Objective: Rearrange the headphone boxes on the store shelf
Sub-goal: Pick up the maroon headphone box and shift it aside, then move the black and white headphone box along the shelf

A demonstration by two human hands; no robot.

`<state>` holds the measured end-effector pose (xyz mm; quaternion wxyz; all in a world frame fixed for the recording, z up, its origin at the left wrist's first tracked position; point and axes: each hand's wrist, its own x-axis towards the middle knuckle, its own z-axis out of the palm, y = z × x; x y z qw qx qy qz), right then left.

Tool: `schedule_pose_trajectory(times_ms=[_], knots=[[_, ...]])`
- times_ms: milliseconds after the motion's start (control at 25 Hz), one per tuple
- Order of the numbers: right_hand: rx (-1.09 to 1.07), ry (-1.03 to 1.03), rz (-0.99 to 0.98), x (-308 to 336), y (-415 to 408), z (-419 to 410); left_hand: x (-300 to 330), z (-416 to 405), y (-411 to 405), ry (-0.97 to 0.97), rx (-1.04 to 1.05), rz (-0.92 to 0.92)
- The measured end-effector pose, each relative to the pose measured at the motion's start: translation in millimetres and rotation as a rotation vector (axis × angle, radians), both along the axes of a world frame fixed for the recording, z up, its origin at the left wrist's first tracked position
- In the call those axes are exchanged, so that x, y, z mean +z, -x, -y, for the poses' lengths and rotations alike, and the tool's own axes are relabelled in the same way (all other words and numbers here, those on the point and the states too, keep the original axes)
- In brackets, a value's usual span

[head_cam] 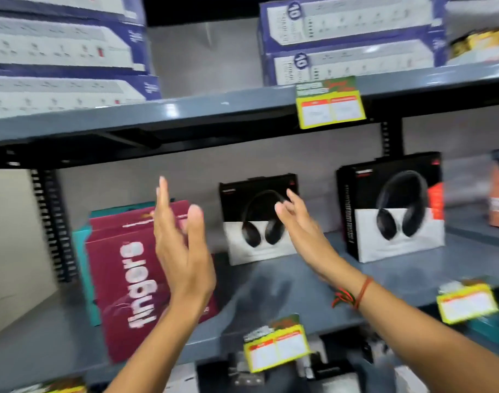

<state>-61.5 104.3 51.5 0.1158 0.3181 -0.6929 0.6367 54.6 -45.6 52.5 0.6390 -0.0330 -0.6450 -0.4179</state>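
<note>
Both your hands are up and empty: your left hand [180, 245] is flat, fingers spread, in front of the maroon box [123, 279], while your right hand [296, 222] reaches loosely open toward the middle headphone box [257, 219] at the back of the shelf [313, 282]. Its twin, the right headphone box [393, 205], stands apart, nearer the front. Careful — a one-sided push could tip that upright middle box backward, and the maroon box leans already, so brushing it may slide it off.
</note>
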Motion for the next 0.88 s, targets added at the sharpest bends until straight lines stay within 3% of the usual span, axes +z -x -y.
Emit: schedule_pose_trajectory(times_ms=[280, 440, 600, 880], knots=[[-0.483, 0.022, -0.046, 7, 53, -182, 15, -157, 123, 0.013, -0.49, 0.293], [-0.589, -0.016, -0.043, -8, 97, -256, -9, -209, 197, -0.188, -0.682, 0.59], [-0.561, -0.04, 0.144, -26, 166, -306, -35, -244, 239, -0.392, -0.567, 0.65], [-0.224, 0.084, 0.287, -52, 242, -329, -61, -266, 254, -0.476, -0.472, 0.704]])
